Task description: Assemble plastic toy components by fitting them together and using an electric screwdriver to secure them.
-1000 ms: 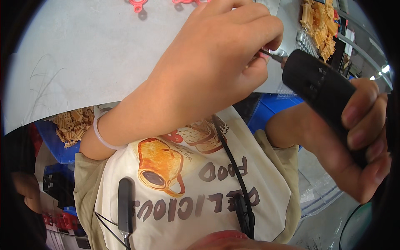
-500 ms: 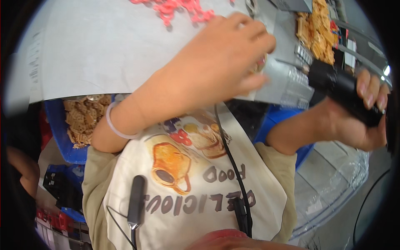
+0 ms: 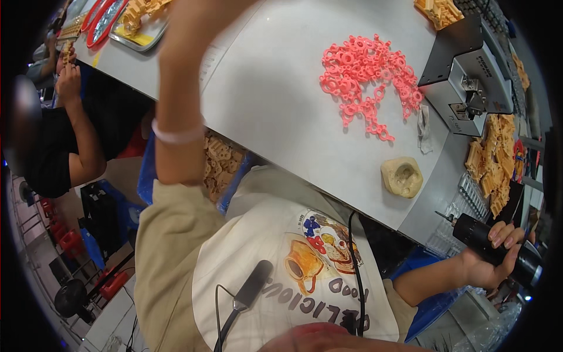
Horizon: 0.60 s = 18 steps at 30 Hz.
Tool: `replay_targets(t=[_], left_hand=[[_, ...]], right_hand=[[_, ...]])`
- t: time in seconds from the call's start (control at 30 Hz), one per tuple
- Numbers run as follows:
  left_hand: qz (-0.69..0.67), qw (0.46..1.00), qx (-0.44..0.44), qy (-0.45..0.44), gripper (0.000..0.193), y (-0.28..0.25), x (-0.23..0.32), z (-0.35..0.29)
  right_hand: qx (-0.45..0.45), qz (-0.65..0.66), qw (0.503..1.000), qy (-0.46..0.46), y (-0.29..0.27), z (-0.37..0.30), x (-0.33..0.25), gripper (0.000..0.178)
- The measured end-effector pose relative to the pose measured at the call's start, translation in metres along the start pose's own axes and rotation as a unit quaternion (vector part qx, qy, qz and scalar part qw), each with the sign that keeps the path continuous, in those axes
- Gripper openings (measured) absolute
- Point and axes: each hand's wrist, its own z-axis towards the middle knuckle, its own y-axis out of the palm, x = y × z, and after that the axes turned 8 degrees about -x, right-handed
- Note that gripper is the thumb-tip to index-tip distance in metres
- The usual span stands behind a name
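Pale grey workbench (image 3: 264, 123) slants across the view, with a blue bin (image 3: 148, 170) of tan plastic pieces below its near edge and 1 co-worker's black sleeve (image 3: 53, 176) off to the left.

The right hand (image 3: 504, 243) is wrapped firmly around a black electric screwdriver (image 3: 478, 237), beyond the bench's near right corner. Its thin bit (image 3: 444, 216) points left, near some clear ribbed plastic trays (image 3: 469, 196). The left hand (image 3: 217, 10) is blurred and mostly cut off by the top edge, so I cannot tell how far open it is or whether it has hold of anything; its forearm passes beside a tray (image 3: 136, 46) of orange pieces.

Coral-pink ringed plastic parts (image 3: 363, 76) lie loose in a wide heap on the bench, a white crumpled strip (image 3: 424, 129) beside them. Right of these stands a grey metal box (image 3: 469, 82) with a small mechanism on its front. Nearer the edge sits a hollowed, roughly hexagonal yellowish block (image 3: 402, 177), with nothing visible in its hollow.

Swinging the screwdriver leftward too low could catch the trays or knock the block off the bench. A careless sweep of the left forearm might scatter the rings. The black cable (image 3: 353, 252) down the apron (image 3: 258, 305) could also snag on the bench edge if the person leans in.
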Motion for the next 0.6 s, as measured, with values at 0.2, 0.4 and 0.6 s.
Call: replay_targets(t=[0.2,0.4,0.6], left_hand=[[0.309,0.921,0.112,-0.209,0.083,-0.005,-0.135,-0.016],[0.09,0.996,0.012,0.005,0.06,0.037,-0.077,-0.047],[-0.133,0.986,-0.077,0.059,0.053,0.062,0.048,-0.076]], right_hand=[[-0.03,0.002,0.999,0.015,-0.003,0.001,0.017,0.049],[0.051,-0.028,0.995,0.085,-0.009,-0.003,0.029,0.05],[0.145,-0.12,0.946,0.263,-0.002,0.006,0.078,0.062]])
